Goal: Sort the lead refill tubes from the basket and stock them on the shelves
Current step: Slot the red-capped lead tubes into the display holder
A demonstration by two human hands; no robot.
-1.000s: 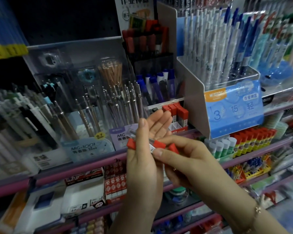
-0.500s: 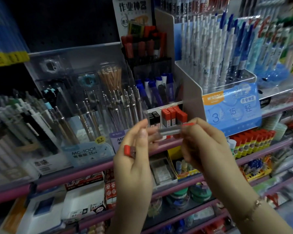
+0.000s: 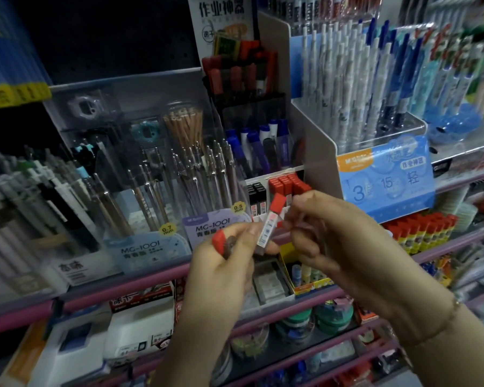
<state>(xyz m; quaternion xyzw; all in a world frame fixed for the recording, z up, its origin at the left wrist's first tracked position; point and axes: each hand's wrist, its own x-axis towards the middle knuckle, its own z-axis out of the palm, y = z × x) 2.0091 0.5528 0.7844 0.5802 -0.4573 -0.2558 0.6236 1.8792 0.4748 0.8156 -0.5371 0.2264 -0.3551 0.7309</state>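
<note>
The left hand's fingertips (image 3: pixel 259 233) pinch the lower part of a red-capped lead refill tube (image 3: pixel 270 224), which stands tilted with its cap up and its white printed label facing the camera. The same left hand (image 3: pixel 224 263) curls around at least 1 more red-capped tube (image 3: pixel 221 241) lower in the palm; how many are bundled there cannot be told. The right hand (image 3: pixel 327 236) sits just beside the upright tube, its fingers bent toward the cap end. They look to be closing on the tube, but motion blur hides whether they touch it.

Both hands hover in front of the display box (image 3: pixel 277 191) on the shelf, where red-capped refill tubes (image 3: pixel 288 184) stand beside black-capped ones (image 3: pixel 256 195), directly behind the held tube. To the left are mechanical pencil displays marked 0.7 (image 3: pixel 166 229) and 0.5 (image 3: pixel 238 207); below runs the pink shelf rail (image 3: pixel 140 280).

The tube appears to be light, rigid plastic with a smooth, likely slippery barrel, and the leads inside would snap if it were dropped. Pinching the flat sides mid-barrel or just below the cap seems safest, since pulling on the cap alone might open it.
</note>
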